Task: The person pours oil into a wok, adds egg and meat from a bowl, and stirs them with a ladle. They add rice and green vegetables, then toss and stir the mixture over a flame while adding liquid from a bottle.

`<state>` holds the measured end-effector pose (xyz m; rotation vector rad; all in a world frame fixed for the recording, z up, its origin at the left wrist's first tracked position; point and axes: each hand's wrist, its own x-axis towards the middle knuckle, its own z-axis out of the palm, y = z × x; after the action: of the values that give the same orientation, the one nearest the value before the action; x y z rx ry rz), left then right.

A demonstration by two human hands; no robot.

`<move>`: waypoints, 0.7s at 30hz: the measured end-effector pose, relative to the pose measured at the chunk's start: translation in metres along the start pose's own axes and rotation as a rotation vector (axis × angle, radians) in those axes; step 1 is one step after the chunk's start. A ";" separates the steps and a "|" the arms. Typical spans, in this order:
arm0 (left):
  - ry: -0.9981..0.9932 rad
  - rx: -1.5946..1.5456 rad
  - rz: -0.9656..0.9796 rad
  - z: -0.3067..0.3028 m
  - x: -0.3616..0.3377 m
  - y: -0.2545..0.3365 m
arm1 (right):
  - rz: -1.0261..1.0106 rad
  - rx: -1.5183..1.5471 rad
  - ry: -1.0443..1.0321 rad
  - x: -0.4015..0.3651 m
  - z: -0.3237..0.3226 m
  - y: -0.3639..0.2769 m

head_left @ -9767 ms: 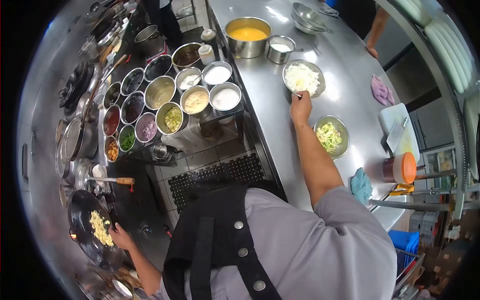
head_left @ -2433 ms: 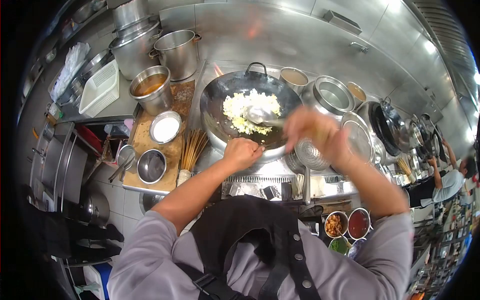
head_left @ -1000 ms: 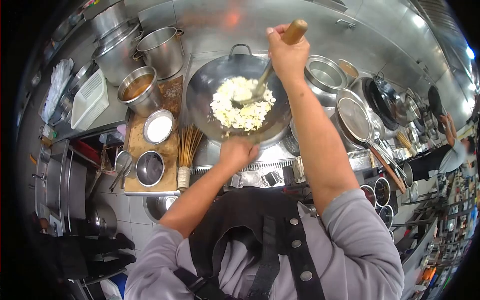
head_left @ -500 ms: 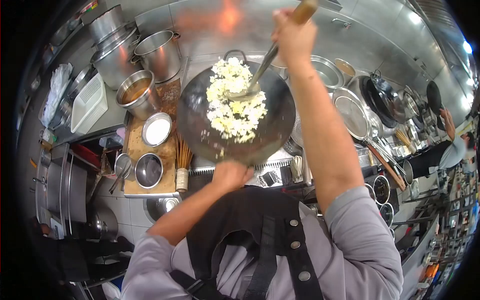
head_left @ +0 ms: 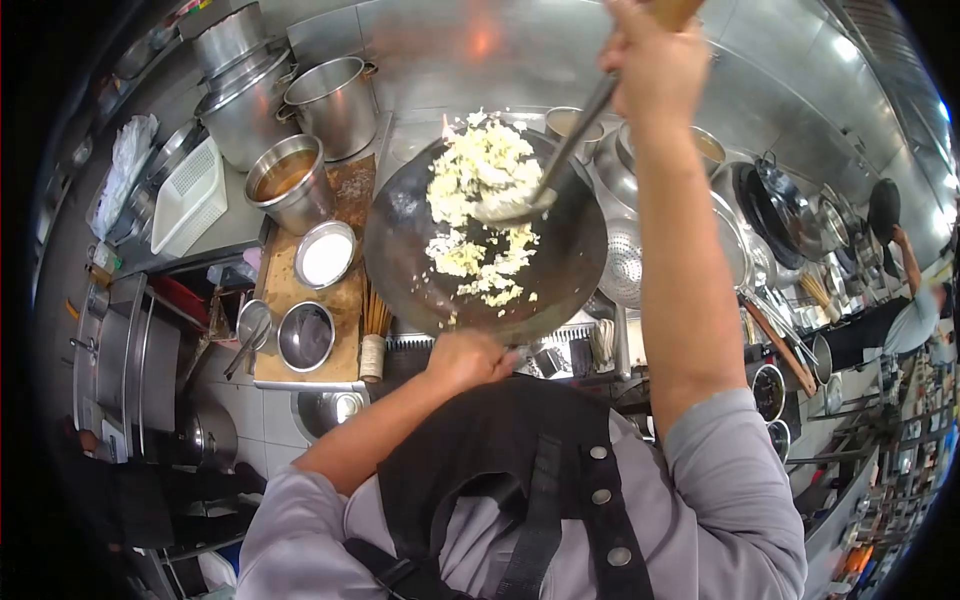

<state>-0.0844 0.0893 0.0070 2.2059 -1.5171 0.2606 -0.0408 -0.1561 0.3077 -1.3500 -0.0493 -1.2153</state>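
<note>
A large dark wok [head_left: 400,255] stands on the stove in front of me. Pale yellow and white chopped food [head_left: 482,160] is heaped toward its far side, with a thinner scatter lower down. My right hand [head_left: 660,65], raised above the right of the wok, is wrapped round the wooden handle of a ladle [head_left: 575,125]. The ladle's bowl rests against the food. My left hand [head_left: 470,362] is closed at the wok's near edge; the part it grips is mostly hidden under the fingers.
Left of the wok are a pot of brown liquid [head_left: 290,180], a bowl of white contents [head_left: 325,258], a metal bowl [head_left: 305,337] and a white basket [head_left: 190,200]. A perforated skimmer [head_left: 622,262] lies to the right. Another person [head_left: 905,320] stands far right.
The ladle and my right hand have moved up and right in view. The food has shifted toward the wok's far side and spread thinner below. My left hand keeps its place at the edge.
</note>
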 end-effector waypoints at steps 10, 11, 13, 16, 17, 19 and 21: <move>-0.071 -0.028 -0.124 0.038 -0.002 -0.012 | -0.031 -0.231 0.030 -0.015 0.004 0.048; -0.047 -0.085 -0.075 0.025 -0.007 -0.007 | -0.029 -0.123 0.027 -0.008 0.007 0.019; 0.000 -0.021 -0.069 -0.005 0.008 0.002 | -0.018 -0.013 0.018 0.004 -0.001 0.002; 0.172 -0.042 -0.022 -0.008 0.063 -0.033 | 0.044 -0.342 -0.260 -0.010 -0.013 0.022; 0.225 -0.035 -0.035 0.007 0.069 -0.039 | -0.017 -0.308 -0.172 -0.032 0.000 0.052; 0.285 -0.031 -0.045 0.025 0.066 -0.039 | -0.084 -0.278 -0.086 -0.041 0.001 0.083; 0.153 -0.003 -0.126 0.034 0.036 -0.023 | -0.127 -0.236 0.037 -0.020 -0.001 0.098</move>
<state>-0.0534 0.0507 -0.0143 2.2136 -1.2920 0.3765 0.0160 -0.1681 0.2267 -1.5473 0.0369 -1.3856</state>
